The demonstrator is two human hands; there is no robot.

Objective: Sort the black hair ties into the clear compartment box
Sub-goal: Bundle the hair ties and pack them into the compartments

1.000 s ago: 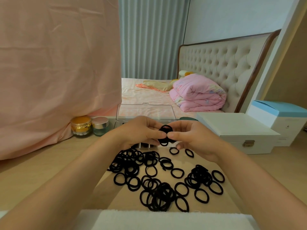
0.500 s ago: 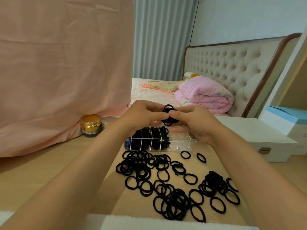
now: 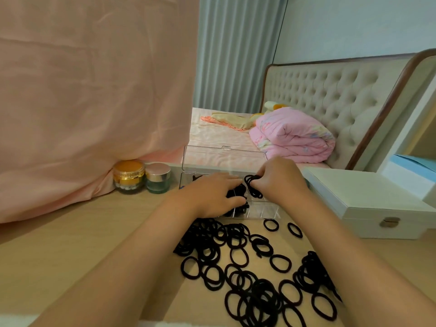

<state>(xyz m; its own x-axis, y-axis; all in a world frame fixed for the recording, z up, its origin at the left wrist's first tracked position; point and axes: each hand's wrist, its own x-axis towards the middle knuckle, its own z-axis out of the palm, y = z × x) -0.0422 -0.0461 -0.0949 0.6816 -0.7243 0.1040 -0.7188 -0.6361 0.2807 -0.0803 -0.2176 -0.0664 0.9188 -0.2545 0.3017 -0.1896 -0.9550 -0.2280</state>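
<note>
over compartment box (image 3: 264, 210), right hand (image 3: 279, 179) pinches hair tie bundle (image 3: 253, 188).

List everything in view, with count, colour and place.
table: one, light wood
compartment box: one, clear, lid open, on table
loose hair ties: many, black, scattered before the box
bundle of hair ties: one, black, above the box
gold-lidded jar: one, amber, left of box
teal jar: one, silver-lidded, beside it
latched box: one, white, right
cloth: one, pink, hanging left
quilt: one, pink, on bed
headboard: one, beige, tufted
curtain: one, grey-blue, far back
left hand: flat on box's filled compartments
right hand: pinching the bundle
</note>
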